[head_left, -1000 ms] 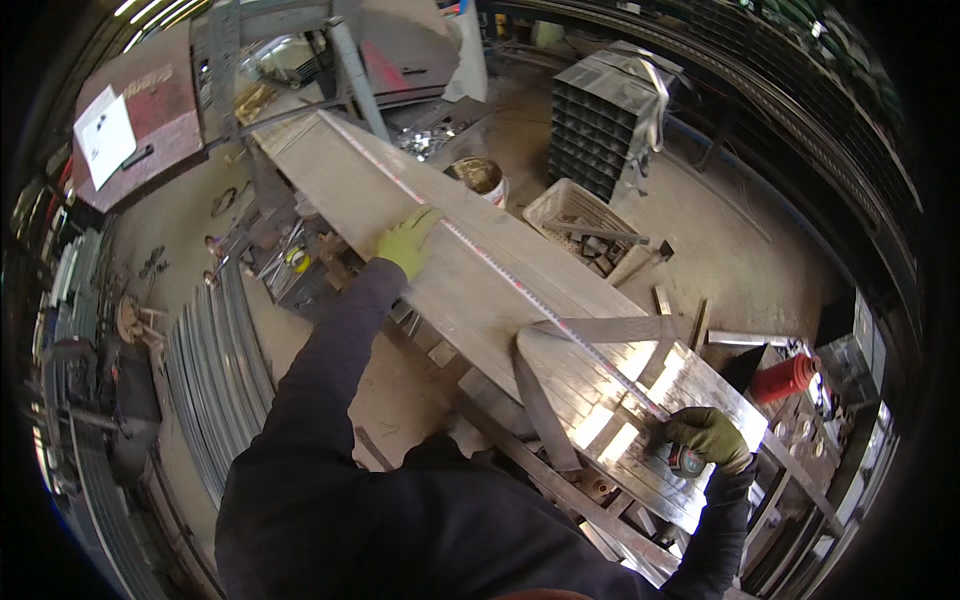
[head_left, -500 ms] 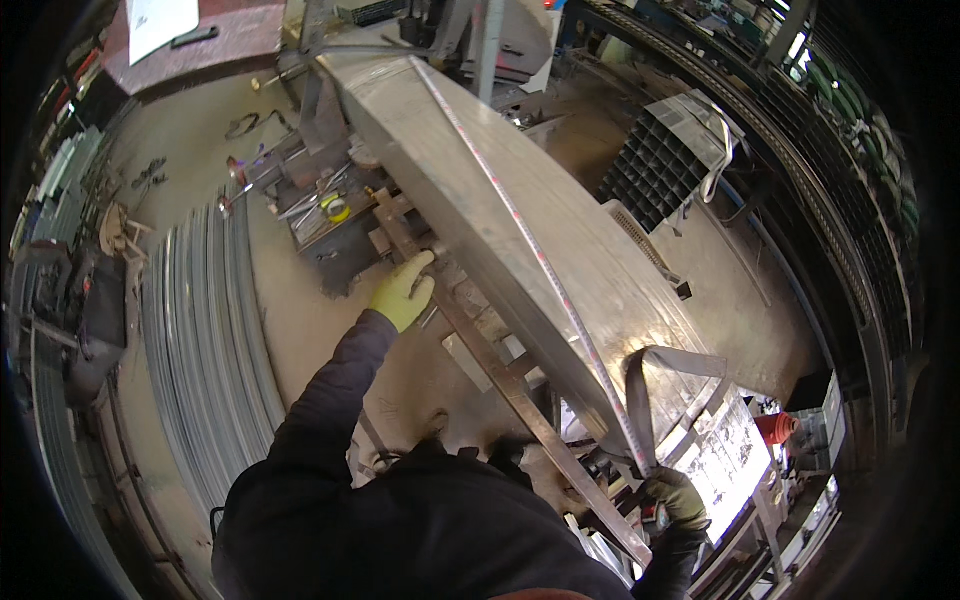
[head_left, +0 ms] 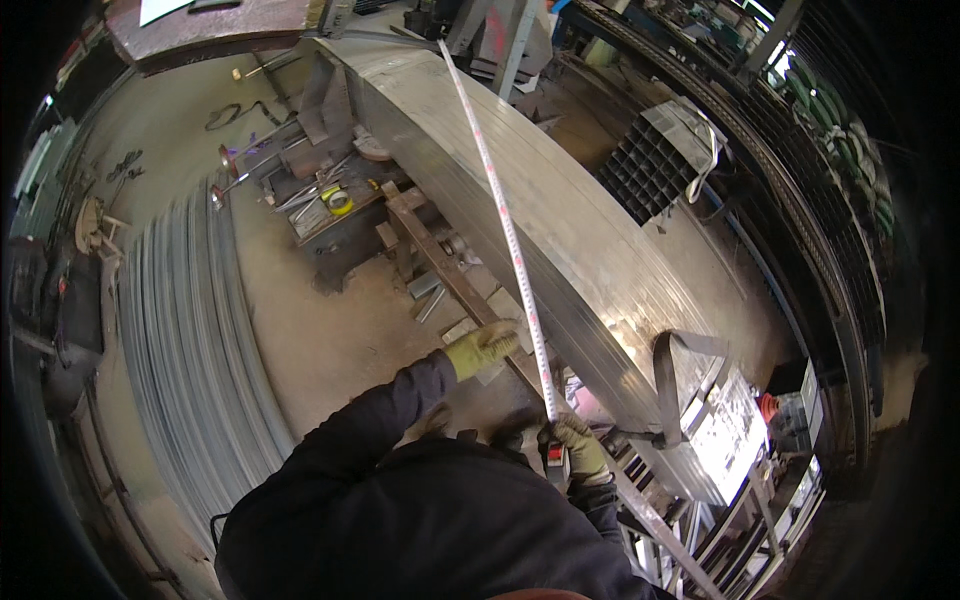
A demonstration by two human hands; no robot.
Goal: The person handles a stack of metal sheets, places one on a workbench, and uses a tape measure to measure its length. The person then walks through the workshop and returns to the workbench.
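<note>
My right hand (head_left: 580,448), in a yellowish glove, is closed around the case of a tape measure (head_left: 556,458) in front of my body. Its long white blade (head_left: 508,225) runs out away from me, over the near side and top of a long bundle of metal profiles (head_left: 590,230). My left hand (head_left: 480,350), in a yellow-green glove, is at a rusty steel bar (head_left: 455,283) that lies alongside the bundle. Its fingers point right with nothing visible in them; whether they touch the bar I cannot tell. A dark strap (head_left: 667,385) loops around the bundle's near end.
Long grey metal profiles (head_left: 205,340) lie on the floor to my left. A small bench (head_left: 320,215) holds tools and a yellow tape roll (head_left: 338,202). Stacked square tubes (head_left: 650,165) stand beyond the bundle, beside a long dark rack (head_left: 790,180). A reddish table (head_left: 220,35) is far left.
My right hand has come left with the tape measure, off the bundle's near end, and the blade has swung left with it. My left hand has moved right and nearer along the bar.
</note>
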